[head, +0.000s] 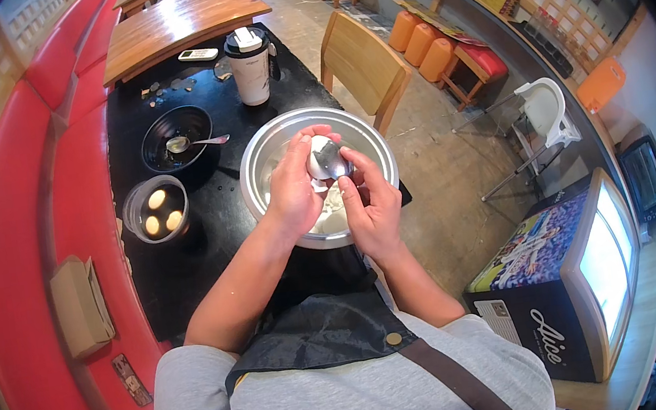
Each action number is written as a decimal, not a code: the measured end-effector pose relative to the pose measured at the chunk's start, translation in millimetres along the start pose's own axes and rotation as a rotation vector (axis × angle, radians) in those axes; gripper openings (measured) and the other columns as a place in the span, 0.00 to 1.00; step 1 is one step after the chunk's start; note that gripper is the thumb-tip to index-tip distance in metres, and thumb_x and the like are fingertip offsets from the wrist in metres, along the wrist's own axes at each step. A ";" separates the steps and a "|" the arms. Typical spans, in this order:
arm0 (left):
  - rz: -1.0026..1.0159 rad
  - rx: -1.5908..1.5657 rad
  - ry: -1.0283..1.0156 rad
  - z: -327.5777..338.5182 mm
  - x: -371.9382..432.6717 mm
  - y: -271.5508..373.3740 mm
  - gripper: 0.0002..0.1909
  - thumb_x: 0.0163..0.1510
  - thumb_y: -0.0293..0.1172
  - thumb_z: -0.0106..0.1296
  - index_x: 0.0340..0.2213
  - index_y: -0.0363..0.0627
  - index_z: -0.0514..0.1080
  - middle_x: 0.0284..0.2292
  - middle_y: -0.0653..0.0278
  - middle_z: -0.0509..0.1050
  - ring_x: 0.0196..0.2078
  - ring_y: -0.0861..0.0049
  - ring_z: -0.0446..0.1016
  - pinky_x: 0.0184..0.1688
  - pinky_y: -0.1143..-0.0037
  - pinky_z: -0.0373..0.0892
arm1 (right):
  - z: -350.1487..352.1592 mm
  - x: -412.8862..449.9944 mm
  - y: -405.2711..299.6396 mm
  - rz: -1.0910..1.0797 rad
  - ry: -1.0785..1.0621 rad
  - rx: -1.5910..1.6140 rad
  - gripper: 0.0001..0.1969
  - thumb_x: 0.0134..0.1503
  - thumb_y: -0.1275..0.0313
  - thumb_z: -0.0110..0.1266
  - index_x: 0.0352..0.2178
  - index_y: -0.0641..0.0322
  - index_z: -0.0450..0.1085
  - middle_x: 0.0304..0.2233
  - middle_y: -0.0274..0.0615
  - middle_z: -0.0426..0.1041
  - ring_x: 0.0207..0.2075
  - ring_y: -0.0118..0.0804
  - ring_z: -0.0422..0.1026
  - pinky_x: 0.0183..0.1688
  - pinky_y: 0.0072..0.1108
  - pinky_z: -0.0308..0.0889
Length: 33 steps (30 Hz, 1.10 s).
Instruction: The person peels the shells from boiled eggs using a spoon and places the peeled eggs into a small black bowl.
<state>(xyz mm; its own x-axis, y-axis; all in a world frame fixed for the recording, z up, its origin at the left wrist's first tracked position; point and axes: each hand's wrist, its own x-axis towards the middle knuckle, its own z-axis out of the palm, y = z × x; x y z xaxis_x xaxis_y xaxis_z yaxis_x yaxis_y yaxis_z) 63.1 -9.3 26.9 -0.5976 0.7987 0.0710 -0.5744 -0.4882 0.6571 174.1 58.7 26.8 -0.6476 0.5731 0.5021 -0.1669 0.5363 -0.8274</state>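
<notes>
My left hand (289, 191) cups a smooth white egg (316, 156), apparently peeled. Against the egg's right side, my right hand (372, 205) presses the shiny bowl of a metal spoon (333, 160); its handle is hidden. Both hands are above a wide metal basin (255, 204) holding pale pieces, partly covered by my hands. To the left, a clear plastic tub (132, 220) contains dark liquid and three pale eggs (156, 199). Behind that tub sits a black bowl (151, 156), where another spoon (178, 144) rests with its handle over the rim.
On the black table (212, 262) stand a lidded tumbler (251, 76) and a small white device (198, 55), near scattered shell-like bits (166, 91). A wooden chair (361, 65) is at the right. The red bench (90, 216) bears a cardboard box (78, 309) and a patterned phone-like object (131, 380).
</notes>
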 end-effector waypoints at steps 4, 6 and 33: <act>0.034 0.037 -0.021 1.1 0.3 -0.6 0.16 0.63 0.38 0.30 0.44 0.45 0.63 0.39 0.64 0.70 0.37 0.78 0.71 0.38 0.76 0.68 | -1.2 0.8 -1.4 -0.008 -0.006 0.007 0.17 0.53 0.78 0.51 0.46 0.66 0.66 0.41 0.52 0.72 0.37 0.36 0.74 0.40 0.22 0.67; 0.043 0.045 -0.033 0.9 0.1 -1.2 0.16 0.63 0.38 0.30 0.44 0.45 0.63 0.39 0.64 0.70 0.37 0.79 0.71 0.38 0.78 0.68 | -2.2 1.0 -3.2 -0.003 -0.009 0.004 0.17 0.53 0.78 0.51 0.46 0.66 0.66 0.41 0.52 0.72 0.37 0.36 0.74 0.40 0.22 0.68; -0.001 0.112 -0.036 -4.7 1.2 -0.6 0.16 0.62 0.39 0.31 0.44 0.46 0.64 0.40 0.63 0.70 0.40 0.78 0.71 0.41 0.76 0.67 | -3.8 1.2 -3.4 0.010 -0.015 -0.039 0.17 0.53 0.79 0.51 0.46 0.66 0.66 0.40 0.52 0.73 0.37 0.38 0.75 0.39 0.22 0.68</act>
<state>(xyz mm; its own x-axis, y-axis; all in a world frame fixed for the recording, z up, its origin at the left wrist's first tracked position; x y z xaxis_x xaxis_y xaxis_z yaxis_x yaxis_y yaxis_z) 60.1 -9.7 23.0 -0.5754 0.8122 0.0960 -0.5077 -0.4467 0.7367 176.7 59.9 31.2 -0.6601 0.5697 0.4897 -0.1314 0.5543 -0.8219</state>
